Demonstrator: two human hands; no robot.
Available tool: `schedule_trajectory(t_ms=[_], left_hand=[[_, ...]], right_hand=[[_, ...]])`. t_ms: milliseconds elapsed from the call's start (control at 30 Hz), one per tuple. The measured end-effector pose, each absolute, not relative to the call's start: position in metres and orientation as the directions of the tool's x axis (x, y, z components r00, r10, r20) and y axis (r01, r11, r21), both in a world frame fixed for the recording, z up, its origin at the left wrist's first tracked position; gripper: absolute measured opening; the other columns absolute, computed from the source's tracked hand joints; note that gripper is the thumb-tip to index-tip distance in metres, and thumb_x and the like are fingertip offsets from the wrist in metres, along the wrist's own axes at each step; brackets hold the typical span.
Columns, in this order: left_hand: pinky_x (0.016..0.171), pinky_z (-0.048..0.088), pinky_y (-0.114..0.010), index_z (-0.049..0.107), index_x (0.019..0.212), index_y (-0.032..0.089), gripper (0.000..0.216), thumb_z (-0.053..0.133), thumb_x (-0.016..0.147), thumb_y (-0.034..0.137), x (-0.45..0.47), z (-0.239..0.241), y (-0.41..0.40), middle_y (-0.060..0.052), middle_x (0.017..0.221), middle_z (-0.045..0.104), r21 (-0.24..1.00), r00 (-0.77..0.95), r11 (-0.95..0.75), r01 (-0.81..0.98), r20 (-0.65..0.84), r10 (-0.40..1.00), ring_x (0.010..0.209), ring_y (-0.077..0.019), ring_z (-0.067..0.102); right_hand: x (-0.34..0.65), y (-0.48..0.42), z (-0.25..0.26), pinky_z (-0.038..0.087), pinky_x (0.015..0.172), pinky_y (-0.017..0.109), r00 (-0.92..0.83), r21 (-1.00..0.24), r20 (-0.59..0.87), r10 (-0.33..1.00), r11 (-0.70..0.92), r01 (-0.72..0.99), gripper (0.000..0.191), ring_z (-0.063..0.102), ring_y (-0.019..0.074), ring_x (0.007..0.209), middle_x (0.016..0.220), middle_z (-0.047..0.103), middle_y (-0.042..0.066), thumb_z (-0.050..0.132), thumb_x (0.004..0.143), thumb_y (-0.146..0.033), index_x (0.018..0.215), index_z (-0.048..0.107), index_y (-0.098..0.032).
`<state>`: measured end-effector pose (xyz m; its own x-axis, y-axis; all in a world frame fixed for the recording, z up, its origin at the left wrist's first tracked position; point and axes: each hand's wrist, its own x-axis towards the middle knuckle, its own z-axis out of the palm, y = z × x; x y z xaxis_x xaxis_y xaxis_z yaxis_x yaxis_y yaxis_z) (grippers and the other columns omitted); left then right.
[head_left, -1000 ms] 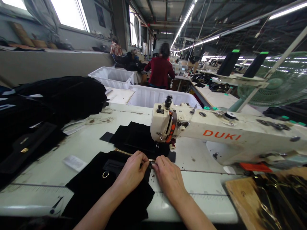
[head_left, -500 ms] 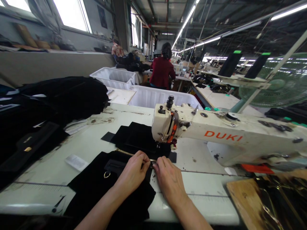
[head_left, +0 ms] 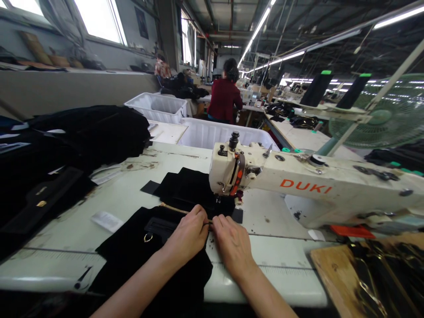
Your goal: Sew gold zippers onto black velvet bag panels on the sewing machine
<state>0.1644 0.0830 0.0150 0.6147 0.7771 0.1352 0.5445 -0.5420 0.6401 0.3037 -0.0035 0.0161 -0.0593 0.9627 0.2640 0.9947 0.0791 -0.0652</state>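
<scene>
My left hand (head_left: 188, 236) and my right hand (head_left: 232, 240) meet just in front of the needle of a white DUKI sewing machine (head_left: 298, 185). Both pinch a gold zipper (head_left: 172, 209) that runs along the edge of a black velvet piece (head_left: 132, 256). The velvet piece carries a small gold ring (head_left: 147, 237) and hangs over the table's near edge. More black fabric (head_left: 188, 187) lies under and behind the machine head.
A heap of black fabric (head_left: 82, 137) covers the table's left side. White labels (head_left: 106, 221) lie on the pale tabletop. White bins (head_left: 212, 132) stand behind. A wooden board (head_left: 338, 282) sits at the right. A green fan (head_left: 387, 115) stands at the far right. A person in red (head_left: 225, 99) sits ahead.
Both hands have slid slightly forward toward the needle with the zipper; the fingertips have closed tighter together. Nothing else on the table has moved.
</scene>
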Motion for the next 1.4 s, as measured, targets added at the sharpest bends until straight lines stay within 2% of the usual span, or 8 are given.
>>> schedule_trajectory(t_ms=[200, 400, 600, 1000, 1200, 1333, 1400], left_hand=[[0.074, 0.046, -0.031, 0.054, 0.075, 0.021, 0.014, 0.049, 0.087, 0.027, 0.124, 0.030, 0.104, -0.003, 0.087, 0.061, 0.660, 0.610, -0.514, 0.548, 0.106, 0.785, 0.076, -0.0193, 0.060], [0.077, 0.045, -0.031, 0.054, 0.084, 0.023, 0.013, 0.043, 0.090, 0.029, 0.118, 0.027, 0.093, -0.001, 0.086, 0.064, 0.691, 0.641, -0.500, 0.523, 0.067, 0.764, 0.082, -0.0206, 0.062], [0.079, 0.044, -0.033, 0.053, 0.085, 0.023, 0.011, 0.044, 0.089, 0.027, 0.123, 0.024, 0.090, -0.003, 0.087, 0.063, 0.703, 0.618, -0.484, 0.521, 0.081, 0.782, 0.084, -0.0220, 0.061], [0.087, 0.044, -0.036, 0.052, 0.083, 0.023, 0.012, 0.044, 0.091, 0.028, 0.123, 0.025, 0.085, -0.005, 0.095, 0.064, 0.750, 0.644, -0.466, 0.470, 0.070, 0.762, 0.092, -0.0234, 0.060], [0.091, 0.045, -0.033, 0.056, 0.089, 0.023, 0.015, 0.044, 0.092, 0.032, 0.107, 0.032, 0.094, -0.004, 0.106, 0.067, 0.784, 0.693, -0.434, 0.444, 0.007, 0.721, 0.100, -0.0220, 0.061], [0.083, 0.045, -0.031, 0.058, 0.088, 0.021, 0.018, 0.046, 0.090, 0.033, 0.103, 0.038, 0.103, -0.004, 0.103, 0.067, 0.754, 0.708, -0.449, 0.480, -0.031, 0.705, 0.090, -0.0206, 0.061], [0.077, 0.045, -0.029, 0.061, 0.090, 0.021, 0.018, 0.049, 0.088, 0.034, 0.105, 0.043, 0.106, -0.002, 0.095, 0.068, 0.728, 0.727, -0.467, 0.502, -0.064, 0.683, 0.084, -0.0197, 0.061]], right_hand=[[0.307, -0.001, 0.014, 0.037, 0.056, 0.029, 0.014, -0.107, 0.258, 0.966, 0.014, 0.994, 0.012, 0.058, 0.0193, 0.076, 0.085, 0.060, 0.000, 0.062, 0.091, -0.016, 0.086, 0.052, -0.021], [0.304, 0.000, 0.021, 0.044, 0.059, 0.025, 0.065, -0.169, 0.267, 0.961, -0.020, 0.985, 0.011, 0.061, 0.0155, 0.077, 0.090, 0.060, 0.000, 0.059, 0.096, -0.026, 0.091, 0.051, -0.021], [0.287, 0.010, 0.013, 0.046, 0.061, 0.029, 0.037, -0.127, 0.275, 0.961, -0.002, 0.992, 0.015, 0.061, 0.0201, 0.080, 0.090, 0.061, 0.001, 0.066, 0.090, -0.018, 0.092, 0.052, -0.021], [0.287, 0.013, 0.008, 0.041, 0.061, 0.029, -0.029, -0.101, 0.306, 0.952, 0.063, 0.993, 0.011, 0.056, 0.0202, 0.078, 0.086, 0.059, 0.001, 0.057, 0.093, -0.013, 0.089, 0.051, -0.022], [0.289, 0.014, 0.008, 0.041, 0.061, 0.026, 0.026, -0.190, 0.292, 0.956, 0.031, 0.981, 0.009, 0.059, 0.0180, 0.078, 0.087, 0.062, 0.001, 0.057, 0.095, -0.017, 0.088, 0.052, -0.021], [0.291, 0.008, 0.019, 0.045, 0.061, 0.024, 0.087, -0.288, 0.285, 0.955, -0.001, 0.958, 0.008, 0.061, 0.0155, 0.075, 0.088, 0.062, 0.000, 0.059, 0.095, -0.025, 0.090, 0.054, -0.021], [0.286, 0.000, 0.025, 0.049, 0.063, 0.023, 0.121, -0.365, 0.276, 0.953, -0.012, 0.931, 0.018, 0.063, 0.0148, 0.073, 0.088, 0.063, 0.000, 0.065, 0.091, -0.036, 0.093, 0.056, -0.021]])
